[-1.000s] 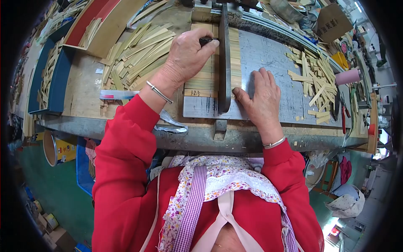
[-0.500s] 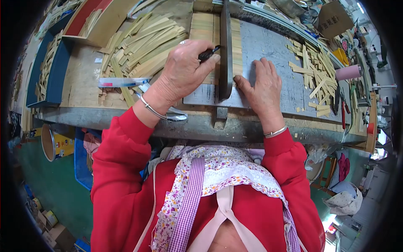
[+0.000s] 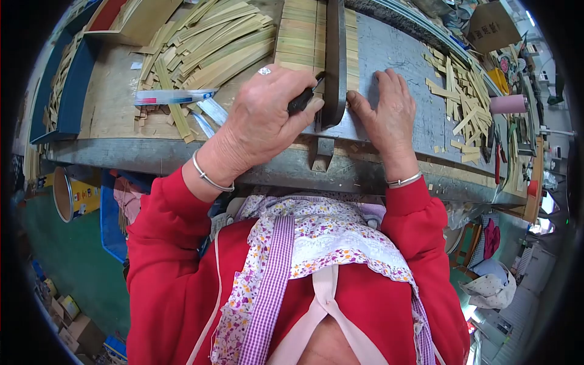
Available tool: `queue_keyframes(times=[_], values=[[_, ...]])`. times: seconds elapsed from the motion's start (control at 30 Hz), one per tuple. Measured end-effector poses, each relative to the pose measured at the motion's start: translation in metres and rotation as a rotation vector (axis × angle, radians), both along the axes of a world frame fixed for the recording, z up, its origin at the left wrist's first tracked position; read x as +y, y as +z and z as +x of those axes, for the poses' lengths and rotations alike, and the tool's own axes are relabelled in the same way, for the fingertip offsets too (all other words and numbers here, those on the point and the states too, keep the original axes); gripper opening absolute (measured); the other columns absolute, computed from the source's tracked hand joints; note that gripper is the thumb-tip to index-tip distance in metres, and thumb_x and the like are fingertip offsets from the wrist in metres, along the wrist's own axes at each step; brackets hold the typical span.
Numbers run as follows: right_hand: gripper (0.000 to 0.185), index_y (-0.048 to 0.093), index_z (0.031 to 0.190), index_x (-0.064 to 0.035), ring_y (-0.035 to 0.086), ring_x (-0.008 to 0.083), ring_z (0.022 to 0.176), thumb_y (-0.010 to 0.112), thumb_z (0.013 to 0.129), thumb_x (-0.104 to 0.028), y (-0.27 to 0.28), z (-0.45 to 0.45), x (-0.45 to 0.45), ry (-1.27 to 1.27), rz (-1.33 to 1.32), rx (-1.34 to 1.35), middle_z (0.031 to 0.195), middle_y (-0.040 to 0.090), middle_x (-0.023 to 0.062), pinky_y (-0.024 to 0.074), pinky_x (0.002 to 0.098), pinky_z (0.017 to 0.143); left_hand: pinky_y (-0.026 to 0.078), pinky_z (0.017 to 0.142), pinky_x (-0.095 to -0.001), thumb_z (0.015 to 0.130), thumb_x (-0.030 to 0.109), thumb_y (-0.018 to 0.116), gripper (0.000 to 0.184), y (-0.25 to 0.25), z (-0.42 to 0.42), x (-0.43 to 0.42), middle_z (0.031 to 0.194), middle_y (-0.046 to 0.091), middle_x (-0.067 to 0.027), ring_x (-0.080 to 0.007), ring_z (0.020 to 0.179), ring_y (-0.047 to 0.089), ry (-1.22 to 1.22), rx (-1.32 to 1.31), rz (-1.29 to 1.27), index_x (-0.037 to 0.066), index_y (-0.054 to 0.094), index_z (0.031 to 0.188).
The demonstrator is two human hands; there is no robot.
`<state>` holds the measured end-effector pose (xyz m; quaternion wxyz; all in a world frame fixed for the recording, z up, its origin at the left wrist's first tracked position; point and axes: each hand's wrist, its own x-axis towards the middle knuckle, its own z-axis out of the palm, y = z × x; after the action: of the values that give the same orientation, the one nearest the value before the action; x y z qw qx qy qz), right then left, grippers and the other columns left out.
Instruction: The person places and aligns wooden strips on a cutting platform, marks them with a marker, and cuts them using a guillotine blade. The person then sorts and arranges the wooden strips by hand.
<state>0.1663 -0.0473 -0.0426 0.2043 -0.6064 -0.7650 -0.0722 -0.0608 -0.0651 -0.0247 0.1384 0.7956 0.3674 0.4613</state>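
My left hand [image 3: 263,108] is closed around a black utility knife [image 3: 299,102], its tip beside the left side of a dark metal bar [image 3: 334,67]. The blade itself is hardly visible. Under the bar lies a row of flat bamboo strips [image 3: 297,42], packed side by side and showing on both sides of it. My right hand [image 3: 389,115] lies open on a grey metal sheet [image 3: 389,48], fingers stretched forward. Its thumb is at the right edge of the bar, near the bar's close end.
A pile of loose strips [image 3: 219,45] lies to the left, with a plastic packet [image 3: 173,97] beside it. Short cut pieces [image 3: 453,91] are heaped at the right, near a pink spool [image 3: 509,104] and red-handled pliers [image 3: 497,159]. A blue box [image 3: 72,85] stands far left.
My left hand, holding the knife, has come slightly nearer to me along the bar. My right hand keeps its place beside the bar. The whole view has shifted a little.
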Motion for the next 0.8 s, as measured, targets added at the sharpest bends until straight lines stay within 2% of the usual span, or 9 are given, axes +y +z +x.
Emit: queue_keyframes(times=[0.7, 0.8], values=[[0.056, 0.058, 0.104, 0.0031, 0.046, 0.0355, 0.115, 0.070, 0.075, -0.044, -0.001, 0.000, 0.000, 0.005, 0.027, 0.004, 0.113, 0.055, 0.0167, 0.0385, 0.0474, 0.090, 0.047, 0.067, -0.0380, 0.072, 0.001, 0.071, 0.028, 0.004, -0.003, -0.030, 0.087, 0.062, -0.0165, -0.0336, 0.074, 0.059, -0.087, 0.044, 0.008, -0.001, 0.059, 0.097], [0.056, 0.058, 0.105, 0.0033, 0.047, 0.0350, 0.114, 0.070, 0.075, -0.043, 0.005, -0.002, -0.002, -0.010, -0.052, 0.026, 0.112, 0.055, 0.0167, 0.0385, 0.0468, 0.090, 0.048, 0.069, -0.0379, 0.072, 0.001, 0.070, 0.028, 0.006, -0.004, -0.033, 0.087, 0.062, -0.0169, -0.0335, 0.076, 0.059, -0.089, 0.033, 0.003, -0.002, 0.059, 0.098]])
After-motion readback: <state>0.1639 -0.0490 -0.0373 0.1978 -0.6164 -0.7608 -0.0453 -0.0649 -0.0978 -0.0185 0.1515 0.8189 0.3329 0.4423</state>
